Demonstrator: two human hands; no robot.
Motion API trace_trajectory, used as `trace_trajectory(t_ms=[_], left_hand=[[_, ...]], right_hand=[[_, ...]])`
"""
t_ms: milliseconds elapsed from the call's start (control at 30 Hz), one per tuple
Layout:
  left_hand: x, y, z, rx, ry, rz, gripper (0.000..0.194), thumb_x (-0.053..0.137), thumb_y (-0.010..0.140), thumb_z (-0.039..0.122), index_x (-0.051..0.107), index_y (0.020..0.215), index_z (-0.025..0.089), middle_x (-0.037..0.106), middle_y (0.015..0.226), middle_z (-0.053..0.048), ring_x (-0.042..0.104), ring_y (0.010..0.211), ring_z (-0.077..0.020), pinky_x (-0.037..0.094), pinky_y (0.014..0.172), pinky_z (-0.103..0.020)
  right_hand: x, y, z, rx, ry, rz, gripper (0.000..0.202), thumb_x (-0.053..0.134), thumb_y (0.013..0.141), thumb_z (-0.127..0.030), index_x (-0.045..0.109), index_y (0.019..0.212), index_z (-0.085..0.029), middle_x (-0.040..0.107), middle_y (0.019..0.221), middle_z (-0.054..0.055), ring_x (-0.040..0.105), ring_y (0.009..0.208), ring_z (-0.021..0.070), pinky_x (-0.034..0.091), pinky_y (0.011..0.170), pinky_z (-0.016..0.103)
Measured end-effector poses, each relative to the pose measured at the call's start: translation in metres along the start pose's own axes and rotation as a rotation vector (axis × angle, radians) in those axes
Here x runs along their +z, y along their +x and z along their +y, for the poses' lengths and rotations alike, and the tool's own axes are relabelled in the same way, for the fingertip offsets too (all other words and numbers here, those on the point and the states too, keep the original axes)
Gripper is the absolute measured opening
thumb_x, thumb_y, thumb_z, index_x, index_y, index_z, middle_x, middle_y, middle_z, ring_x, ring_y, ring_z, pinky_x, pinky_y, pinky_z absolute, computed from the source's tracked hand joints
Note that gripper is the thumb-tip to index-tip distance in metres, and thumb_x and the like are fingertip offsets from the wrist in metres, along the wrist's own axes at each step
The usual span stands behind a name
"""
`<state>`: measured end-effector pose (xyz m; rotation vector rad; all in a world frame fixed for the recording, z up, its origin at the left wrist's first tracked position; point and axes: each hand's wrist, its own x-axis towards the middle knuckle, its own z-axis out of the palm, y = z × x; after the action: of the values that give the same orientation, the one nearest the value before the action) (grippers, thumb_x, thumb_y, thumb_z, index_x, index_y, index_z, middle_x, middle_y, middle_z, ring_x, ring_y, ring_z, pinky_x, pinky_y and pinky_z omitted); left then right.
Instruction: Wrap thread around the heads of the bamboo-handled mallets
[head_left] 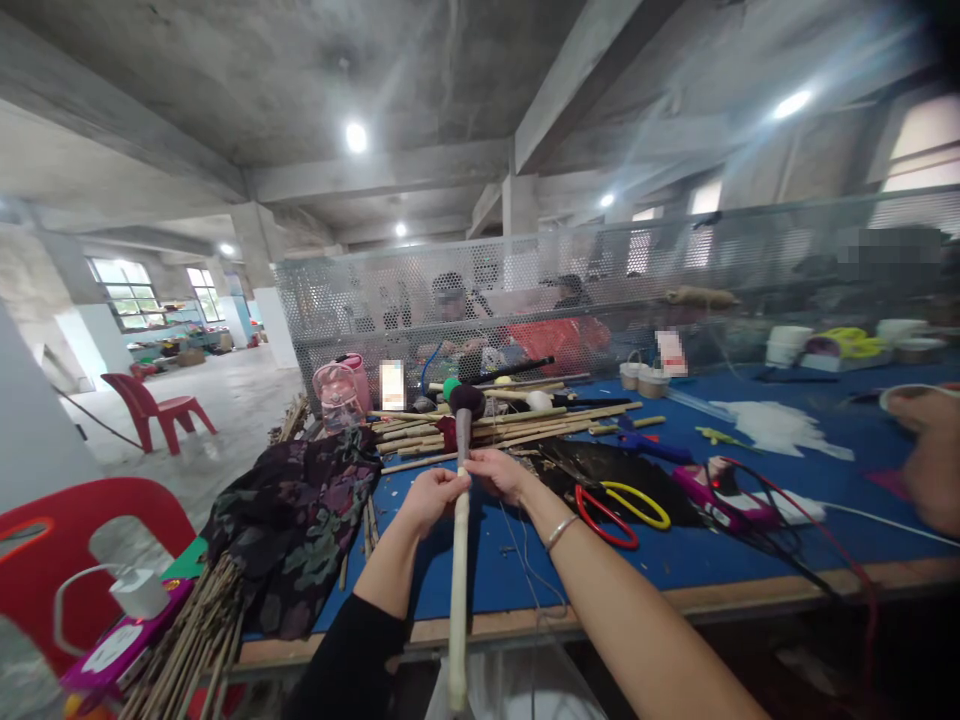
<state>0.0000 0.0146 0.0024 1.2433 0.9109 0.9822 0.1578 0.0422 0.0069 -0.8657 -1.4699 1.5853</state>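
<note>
Upright over the table's front edge stands a pale stick (pixel 460 580), its upper part covered in something grey. A dark, rounded end (pixel 466 400) tops it, although the dried sticks behind make its outline hard to separate. My left hand (pixel 433 500) grips the stick from the left, just below the grey part. From the right, my right hand (pixel 496 474) pinches it with closed fingers at the lower end of the grey covering. Thin grey thread (pixel 529 565) hangs below my right hand. Scissors (pixel 619 510) with one red and one yellow handle lie right of my hands.
Several sticks (pixel 510 428) lie across the blue table (pixel 487 590). Dark floral cloth (pixel 296 540), a stick bundle (pixel 191 635) and a purple power strip (pixel 124 645) are left. Another person's hand (pixel 934 455) is far right. A perforated metal screen (pixel 360 300) stands behind.
</note>
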Motion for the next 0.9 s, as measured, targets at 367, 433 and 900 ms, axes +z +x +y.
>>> trace_trajectory(t_ms=[367, 433, 900], left_hand=[[0.005, -0.003, -0.002, -0.082, 0.12, 0.037, 0.043, 0.072, 0.055, 0.049, 0.046, 0.055, 0.015, 0.041, 0.042, 0.006, 0.038, 0.038, -0.0051, 0.031, 0.041, -0.018], [0.004, -0.001, -0.003, -0.061, 0.137, 0.069, 0.043, 0.074, 0.053, 0.046, 0.045, 0.054, 0.015, 0.042, 0.042, 0.006, 0.037, 0.038, -0.0043, 0.03, 0.04, -0.018], [0.002, 0.001, -0.01, -0.134, 0.085, 0.048, 0.04, 0.072, 0.057, 0.045, 0.046, 0.058, 0.015, 0.045, 0.045, 0.004, 0.047, 0.042, -0.0083, 0.041, 0.045, -0.022]], right_hand=[[0.002, 0.005, 0.01, 0.066, -0.116, 0.033, 0.034, 0.068, 0.063, -0.041, 0.045, 0.064, -0.015, 0.031, 0.04, -0.011, 0.019, 0.029, 0.0008, 0.008, 0.029, 0.019], [0.003, 0.005, 0.01, 0.073, -0.125, 0.043, 0.035, 0.068, 0.064, -0.042, 0.045, 0.064, -0.015, 0.031, 0.04, -0.011, 0.018, 0.029, 0.0008, 0.008, 0.029, 0.019], [0.004, 0.006, 0.013, 0.07, -0.174, 0.068, 0.035, 0.067, 0.064, -0.042, 0.044, 0.061, -0.015, 0.033, 0.04, -0.01, 0.02, 0.03, 0.0011, 0.01, 0.03, 0.019]])
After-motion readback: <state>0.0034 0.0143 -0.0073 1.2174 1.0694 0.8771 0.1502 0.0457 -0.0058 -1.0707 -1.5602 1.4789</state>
